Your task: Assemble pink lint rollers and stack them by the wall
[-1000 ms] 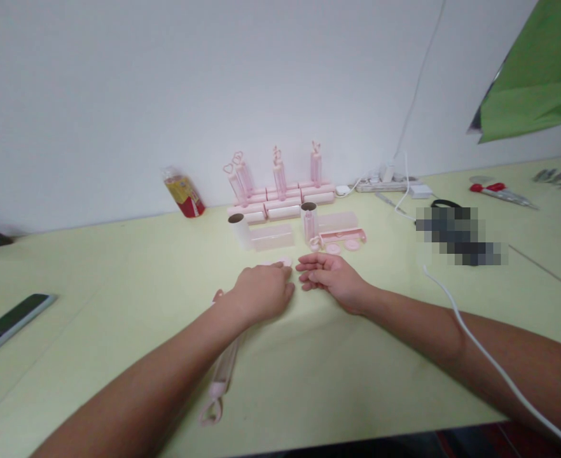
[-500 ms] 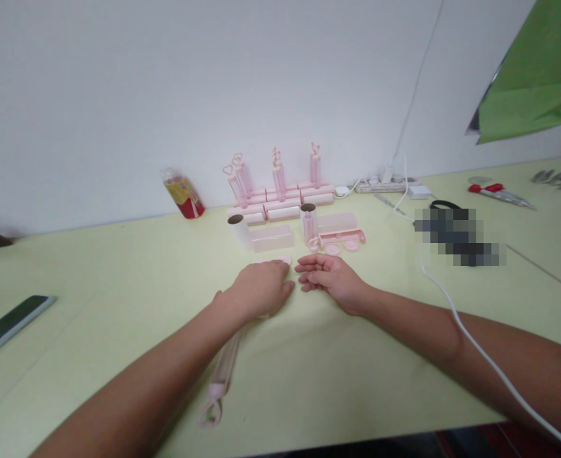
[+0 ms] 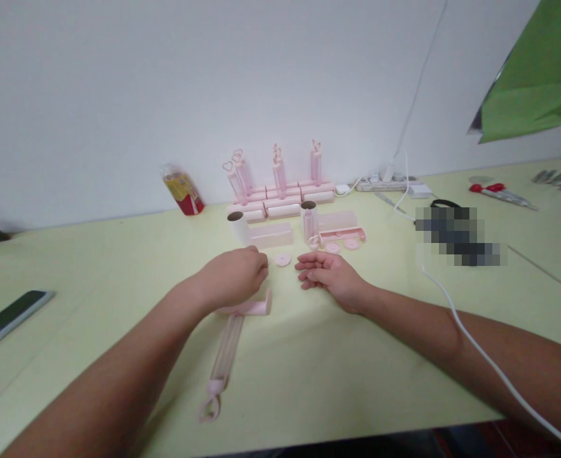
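Observation:
My left hand (image 3: 235, 273) hovers over the table with its fingers curled together beside a small pink disc (image 3: 283, 259). Whatever the fingertips may pinch is hidden. Beneath that hand lies a pink half-open case piece (image 3: 256, 308), partly covered by the wrist. Nearer to me rests a clear tube with a heart-shaped pink handle (image 3: 226, 353). My right hand (image 3: 331, 278) lies on its side on the table, fingers apart and holding nothing, just right of the disc.
Several heart-topped tubes (image 3: 279, 175) and pink-white cases (image 3: 283, 209) stand along the wall. Before them are cardboard rolls (image 3: 236, 226), clear covers (image 3: 271, 235) and pink discs (image 3: 352, 243). A phone (image 3: 11, 321) lies left; red-handled scissors (image 3: 502, 193) and a white cable (image 3: 476, 356) lie right.
My left hand has shifted left, and its fingers have curled in. The pink disc and the case piece under it now show more fully. My right hand has stayed in place.

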Tool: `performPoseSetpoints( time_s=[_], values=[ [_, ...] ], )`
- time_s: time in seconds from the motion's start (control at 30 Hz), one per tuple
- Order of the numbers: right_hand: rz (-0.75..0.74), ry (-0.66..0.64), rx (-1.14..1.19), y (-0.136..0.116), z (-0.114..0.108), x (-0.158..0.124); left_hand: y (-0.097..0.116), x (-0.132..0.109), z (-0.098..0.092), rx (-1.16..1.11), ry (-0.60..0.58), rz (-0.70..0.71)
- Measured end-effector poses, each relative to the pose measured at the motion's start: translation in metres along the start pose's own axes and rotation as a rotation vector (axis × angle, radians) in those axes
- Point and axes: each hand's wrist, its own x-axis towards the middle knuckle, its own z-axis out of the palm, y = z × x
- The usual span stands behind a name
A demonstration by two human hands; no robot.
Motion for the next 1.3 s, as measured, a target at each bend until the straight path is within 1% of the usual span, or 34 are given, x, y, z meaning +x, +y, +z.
performPoseSetpoints(
  time_s=[0.07, 0.13, 0.17, 0.2, 0.27, 0.37, 0.43, 0.5, 0.57, 0.6, 0.63, 0.7, 0.73, 0.8, 0.87, 0.93, 1.03, 1.1, 1.17, 1.3],
  values=[
    [-0.002, -0.002, -0.010, 0.000, 0.000, 0.000, -0.012, -0.010, -0.005, -0.025, -0.151, 0.035],
    [-0.006, -0.003, -0.020, 0.001, -0.001, 0.001, -0.021, -0.019, -0.004, -0.025, -0.287, 0.036],
    [-0.007, -0.005, -0.025, 0.001, -0.001, 0.001, -0.024, -0.022, -0.002, -0.021, -0.325, 0.027],
    [-0.007, -0.012, -0.031, 0.001, -0.001, 0.001, -0.026, -0.025, 0.000, -0.024, -0.338, 0.023],
    [-0.015, -0.036, -0.053, 0.002, -0.001, 0.001, -0.030, -0.028, 0.004, -0.067, -0.306, 0.037],
    [-0.070, -0.089, -0.148, 0.004, 0.000, -0.002, -0.028, -0.028, 0.006, -0.207, -0.197, 0.044],
    [-0.113, -0.153, -0.224, 0.006, 0.001, -0.006, -0.022, -0.026, 0.007, -0.311, -0.107, -0.013],
    [-0.120, -0.248, -0.299, 0.007, 0.001, -0.011, -0.014, -0.022, 0.012, -0.418, 0.010, -0.089],
    [-0.135, -0.326, -0.432, 0.006, 0.001, -0.016, -0.007, -0.019, 0.021, -0.532, 0.119, -0.151],
    [-0.161, -0.353, -0.528, 0.004, 0.001, -0.018, -0.004, -0.017, 0.026, -0.612, 0.153, -0.169],
    [-0.203, -0.375, -0.634, 0.002, 0.002, -0.020, -0.002, -0.016, 0.031, -0.716, 0.168, -0.178],
    [-0.323, -0.416, -0.841, -0.003, 0.003, -0.024, -0.002, -0.015, 0.039, -0.971, 0.157, -0.161],
    [-0.397, -0.430, -0.924, -0.005, 0.004, -0.026, -0.004, -0.015, 0.042, -1.102, 0.133, -0.139],
    [-0.554, -0.440, -1.034, -0.009, 0.006, -0.030, -0.008, -0.017, 0.046, -1.321, 0.048, -0.079],
    [-0.676, -0.436, -1.067, -0.010, 0.007, -0.033, -0.012, -0.020, 0.048, -1.462, -0.077, -0.009],
    [-0.731, -0.438, -1.059, -0.009, 0.006, -0.033, -0.012, -0.024, 0.049, -1.548, -0.216, 0.076],
    [-0.755, -0.441, -1.037, -0.007, 0.004, -0.032, -0.007, -0.030, 0.047, -1.601, -0.412, 0.229],
    [-0.738, -0.458, -1.029, -0.006, 0.003, -0.031, -0.002, -0.033, 0.046, -1.616, -0.499, 0.299],
    [-0.703, -0.465, -1.042, -0.006, 0.002, -0.030, 0.003, -0.034, 0.046, -1.630, -0.527, 0.324],
    [-0.666, -0.439, -1.077, -0.006, 0.001, -0.030, 0.006, -0.033, 0.049, -1.641, -0.505, 0.325]
  ],
)
